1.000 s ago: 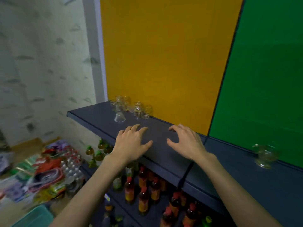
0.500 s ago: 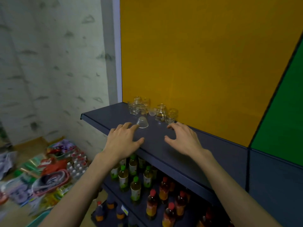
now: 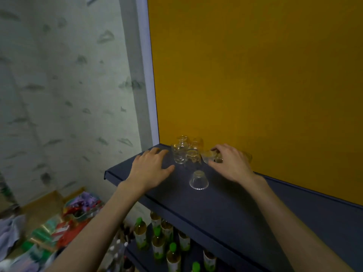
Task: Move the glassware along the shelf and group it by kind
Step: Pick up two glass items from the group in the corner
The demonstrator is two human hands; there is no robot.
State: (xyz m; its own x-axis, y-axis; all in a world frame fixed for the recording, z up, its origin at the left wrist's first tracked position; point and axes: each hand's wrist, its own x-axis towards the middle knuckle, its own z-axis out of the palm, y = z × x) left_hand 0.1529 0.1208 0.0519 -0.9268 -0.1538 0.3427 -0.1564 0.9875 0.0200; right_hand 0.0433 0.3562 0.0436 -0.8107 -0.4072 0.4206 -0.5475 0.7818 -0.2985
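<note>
A cluster of clear glassware (image 3: 185,152) stands at the left end of the dark blue shelf (image 3: 225,209), against the yellow back panel. One small glass (image 3: 198,180) sits upside down in front of the cluster, apart from it. My left hand (image 3: 152,167) lies flat on the shelf, fingers straight, just left of the cluster. My right hand (image 3: 229,163) reaches into the cluster's right side, its fingers curled around a small glass (image 3: 209,155). Another glass behind that hand is mostly hidden.
The shelf's left end (image 3: 107,173) drops off beside a pale wall. Below, a lower shelf carries bottles with green caps (image 3: 157,238). Packaged goods (image 3: 45,232) lie piled on the floor at the lower left. The shelf runs on to the right.
The view has shifted left and closer to the cluster. Both hands moved forward along the shelf; the right hand went from hovering with spread fingers to gripping a small glass.
</note>
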